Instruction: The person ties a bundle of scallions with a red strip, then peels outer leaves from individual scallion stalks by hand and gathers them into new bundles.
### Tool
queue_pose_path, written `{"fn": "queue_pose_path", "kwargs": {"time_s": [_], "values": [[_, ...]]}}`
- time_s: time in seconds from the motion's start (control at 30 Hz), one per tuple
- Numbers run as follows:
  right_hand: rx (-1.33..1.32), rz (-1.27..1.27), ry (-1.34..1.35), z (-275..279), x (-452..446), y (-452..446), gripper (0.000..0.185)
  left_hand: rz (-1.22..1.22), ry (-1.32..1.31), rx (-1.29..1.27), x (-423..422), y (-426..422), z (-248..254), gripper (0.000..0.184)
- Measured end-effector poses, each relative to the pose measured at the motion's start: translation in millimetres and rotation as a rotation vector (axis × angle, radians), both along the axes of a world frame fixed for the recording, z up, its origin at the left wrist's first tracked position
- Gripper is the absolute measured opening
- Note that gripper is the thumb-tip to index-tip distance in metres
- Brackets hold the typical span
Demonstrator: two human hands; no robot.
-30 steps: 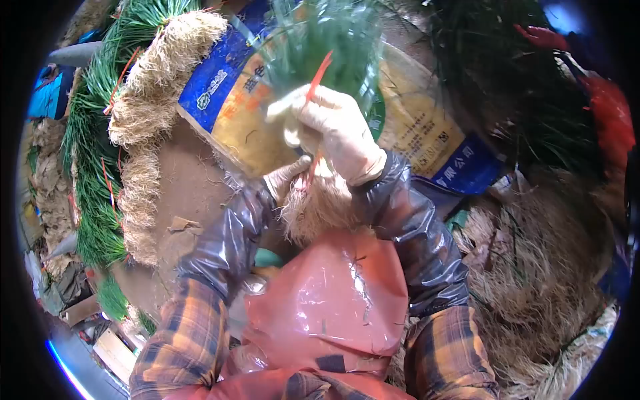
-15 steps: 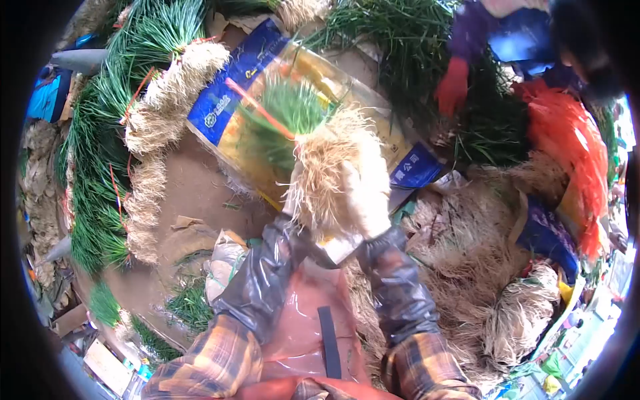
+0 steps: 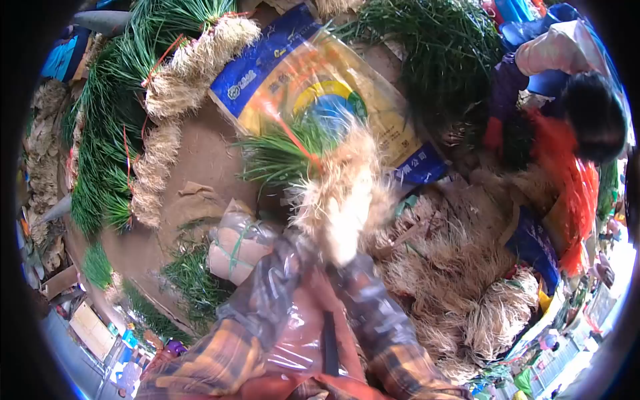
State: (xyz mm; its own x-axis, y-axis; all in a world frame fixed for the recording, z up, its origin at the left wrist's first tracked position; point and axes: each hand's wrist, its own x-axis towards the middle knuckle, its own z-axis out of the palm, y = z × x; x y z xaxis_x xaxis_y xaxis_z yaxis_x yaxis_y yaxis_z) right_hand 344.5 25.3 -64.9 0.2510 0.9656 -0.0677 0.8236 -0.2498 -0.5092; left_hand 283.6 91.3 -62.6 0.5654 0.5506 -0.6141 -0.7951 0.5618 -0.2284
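A bundle of onion-like green seedlings (image 3: 293, 150) is up in front of my apron, its leaves to the left and its pale, shaggy roots (image 3: 350, 163) toward my hands. A red tie (image 3: 293, 139) goes round it where leaves meet roots. My right hand (image 3: 348, 223), pale and smeared by motion, is closed against the near side of the roots. My left hand is mostly hidden behind the root mass; its sleeve leads to the underside of the bundle, which it supports. Below the bundle lies a blue and yellow printed plastic sack (image 3: 243, 83).
Tied bundles with pale roots (image 3: 200, 67) line the left side. Loose roots (image 3: 453, 260) heap up at right, with loose greens (image 3: 433, 53) behind. Another person (image 3: 567, 60) bends over red netting (image 3: 567, 180) at far right. A wrapped parcel (image 3: 237, 247) sits by my left forearm.
The bundle and my hands have turned and shifted slightly, and my right hand now lies more across the near roots. My view has shifted; the other person shows more fully.
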Motion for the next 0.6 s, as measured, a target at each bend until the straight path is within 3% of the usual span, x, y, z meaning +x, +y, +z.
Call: {"fn": "queue_pose_path", "kwargs": {"time_s": [0.03, 0.1, 0.13, 0.17, 0.23, 0.3, 0.33, 0.43, 0.5, 0.53, 0.57, 0.6], "values": [[-0.007, -0.045, -0.061, 7, -2, 4, 0.058, -0.029, 0.048, -0.052, -3, 1, 11, 0.043], [-0.024, -0.12, 0.636, 56, 37, -6, 0.053, -0.16, 0.145, -0.195, -17, -5, 35, 0.041], [-0.064, -0.278, 0.728, 73, 59, -17, 0.054, -0.3, 0.034, -0.111, -35, -20, 42, 0.042], [-0.085, -0.438, 0.806, 85, 77, -17, 0.056, -0.406, 0.246, -0.205, -54, -40, 28, 0.033], [-0.102, -0.483, 0.91, 120, 86, 12, 0.066, -0.535, 0.504, -0.015, -79, -88, -21, 0.029], [-0.261, -0.3, 0.987, 106, 86, 36, 0.082, -0.597, 0.629, 0.12, -84, -79, 24, 0.021], [-0.424, -0.299, 1.181, 104, 79, 51, 0.086, -0.657, 0.648, 0.189, -93, -82, 23, 0.02], [-0.326, -0.001, 1.297, 60, 54, 55, 0.047, -0.833, 0.712, 0.426, -119, -74, 13, 0.023], [-0.308, 0.05, 1.445, 31, 45, 41, 0.026, -0.976, 0.673, 0.552, -141, -53, -9, 0.026], [-0.449, -0.149, 1.426, 64, 35, 45, 0.028, -0.981, 0.614, 0.586, -146, -38, -7, 0.029], [-0.368, -0.263, 1.668, 65, 25, 38, 0.03, -0.978, 0.547, 0.652, -147, -10, -8, 0.031], [-0.352, -0.269, 1.694, 64, 15, 38, 0.032, -1.098, 0.456, 0.745, -154, 14, -18, 0.037]]}}
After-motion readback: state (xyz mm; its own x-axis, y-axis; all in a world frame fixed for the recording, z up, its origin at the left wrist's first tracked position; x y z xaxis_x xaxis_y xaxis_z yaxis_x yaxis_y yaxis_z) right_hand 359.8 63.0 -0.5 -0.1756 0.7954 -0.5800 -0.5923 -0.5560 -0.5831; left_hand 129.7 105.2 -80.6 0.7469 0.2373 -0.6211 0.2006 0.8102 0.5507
